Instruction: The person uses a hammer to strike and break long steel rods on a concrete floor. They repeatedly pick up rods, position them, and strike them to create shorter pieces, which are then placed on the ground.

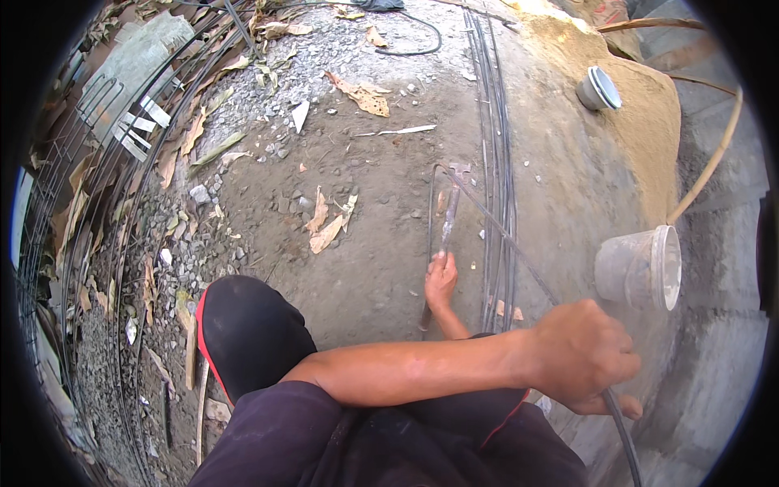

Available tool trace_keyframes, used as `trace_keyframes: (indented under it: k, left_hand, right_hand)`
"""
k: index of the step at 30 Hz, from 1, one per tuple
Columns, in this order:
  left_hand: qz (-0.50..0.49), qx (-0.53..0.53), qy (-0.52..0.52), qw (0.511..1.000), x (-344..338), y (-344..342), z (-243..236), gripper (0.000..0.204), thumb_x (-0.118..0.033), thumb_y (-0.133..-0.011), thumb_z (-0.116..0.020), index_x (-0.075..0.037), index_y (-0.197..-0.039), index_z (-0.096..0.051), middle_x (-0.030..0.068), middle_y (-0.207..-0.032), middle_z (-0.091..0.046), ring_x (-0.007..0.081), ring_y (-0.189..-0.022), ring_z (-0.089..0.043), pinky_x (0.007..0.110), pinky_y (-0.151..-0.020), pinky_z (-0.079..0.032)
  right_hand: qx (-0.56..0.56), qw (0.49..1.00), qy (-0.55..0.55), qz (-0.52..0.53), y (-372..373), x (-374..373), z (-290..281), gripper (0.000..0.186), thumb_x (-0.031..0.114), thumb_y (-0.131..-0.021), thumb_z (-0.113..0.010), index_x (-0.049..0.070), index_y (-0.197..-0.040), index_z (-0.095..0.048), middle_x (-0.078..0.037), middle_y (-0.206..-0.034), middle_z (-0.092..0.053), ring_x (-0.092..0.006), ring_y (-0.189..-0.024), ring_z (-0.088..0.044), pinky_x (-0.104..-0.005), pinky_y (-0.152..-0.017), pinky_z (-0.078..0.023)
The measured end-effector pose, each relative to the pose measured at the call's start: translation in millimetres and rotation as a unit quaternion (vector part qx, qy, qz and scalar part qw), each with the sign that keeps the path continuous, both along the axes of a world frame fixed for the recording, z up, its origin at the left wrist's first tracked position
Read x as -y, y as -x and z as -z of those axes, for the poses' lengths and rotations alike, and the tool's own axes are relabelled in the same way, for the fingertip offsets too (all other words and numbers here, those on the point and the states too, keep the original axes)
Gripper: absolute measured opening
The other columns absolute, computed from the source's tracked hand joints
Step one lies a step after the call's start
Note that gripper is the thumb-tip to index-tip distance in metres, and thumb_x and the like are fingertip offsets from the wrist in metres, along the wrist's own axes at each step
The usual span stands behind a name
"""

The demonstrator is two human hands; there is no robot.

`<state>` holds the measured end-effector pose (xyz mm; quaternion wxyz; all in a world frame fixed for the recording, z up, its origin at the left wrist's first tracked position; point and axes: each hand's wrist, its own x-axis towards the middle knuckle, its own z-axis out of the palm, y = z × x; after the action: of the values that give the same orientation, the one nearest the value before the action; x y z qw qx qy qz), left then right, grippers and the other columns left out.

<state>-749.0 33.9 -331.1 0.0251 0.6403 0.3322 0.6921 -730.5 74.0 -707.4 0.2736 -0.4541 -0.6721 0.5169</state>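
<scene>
Both hands are closed on things, and the arms cross. To the right of the bundle of straight metal rods (501, 154), the left hand (586, 357) is wrapped tight around one bent metal rod (531, 266). Just left of the bundle, the right hand (441, 284) grips a rusty tool with a T-shaped head (449, 215), a bit like a hammer. I cannot tell if that hand holds the rod's short leg too.

This bent rod goes over the bundle. Its sharp bend is left of the bundle, close to the head of the tool. So one bend looks made, and a short leg comes down from it. Past the bend, the long part runs almost straight to the left hand, and I see no second bend there. Its far end goes out of view, so I cannot say if that end is done.

In the bundle, the rods look straight, so they seem not worked on yet. Far to the left of the bundle are thin bars with hooked ends (99, 91); I cannot tell if they are finished pieces. A white bucket (629, 268) stands apart, right of the bundle.
</scene>
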Motion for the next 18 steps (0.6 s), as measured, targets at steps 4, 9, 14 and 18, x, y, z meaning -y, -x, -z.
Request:
trace_keyframes:
  k: [4, 9, 14, 18]
  left_hand:
    - [0.0, 0.006, 0.003, 1.0, -0.1, 2.8, 2.2, 0.053, -0.053, -0.083, -0.075, -0.011, -0.064, -0.049, 0.0033, -0.059, -0.048, 0.0245, -0.053, -0.056, 0.039, -0.043, -0.042]
    - [-0.008, 0.03, -0.021, 0.999, -2.1, 0.3, -0.6, 0.052, -0.053, -0.084, -0.075, -0.011, -0.064, -0.051, 0.0032, -0.059, -0.048, 0.024, -0.053, -0.056, 0.039, -0.044, -0.043]
    - [0.003, 0.006, -0.008, 1.0, -2.2, 1.9, -1.5, 0.054, -0.053, -0.083, -0.075, -0.011, -0.064, -0.049, 0.0037, -0.058, -0.048, 0.0247, -0.052, -0.056, 0.039, -0.043, -0.042]
    - [0.004, -0.003, 0.005, 1.0, 2.0, 6.2, -3.2, 0.055, -0.053, -0.083, -0.076, -0.01, -0.063, -0.048, 0.0042, -0.057, -0.047, 0.0253, -0.051, -0.055, 0.039, -0.042, -0.04]
  right_hand:
    - [0.141, 0.953, -0.262, 0.05, -27.5, -24.2, -39.8, 0.037, 0.034, -0.105, -0.053, -0.001, -0.095, -0.057, -0.012, -0.069, -0.06, -0.0235, -0.057, -0.061, -0.0432, -0.055, -0.043]
    - [0.118, 0.992, -0.009, 0.04, -53.4, -43.9, -44.7, 0.041, 0.037, -0.104, -0.057, 0.001, -0.085, -0.057, -0.005, -0.065, -0.057, -0.0143, -0.056, -0.057, -0.0292, -0.046, -0.042]
    - [0.198, 0.977, -0.075, 0.024, -45.9, -33.1, -32.1, 0.059, 0.049, -0.103, -0.053, -0.007, -0.089, -0.059, -0.022, -0.068, -0.059, -0.0354, -0.07, -0.065, -0.0489, -0.068, -0.047]
    - [0.155, 0.983, -0.098, -0.008, -11.9, -17.8, -29.8, 0.063, 0.052, -0.104, -0.049, -0.008, -0.09, -0.059, -0.024, -0.067, -0.057, -0.038, -0.069, -0.062, -0.0512, -0.07, -0.046]
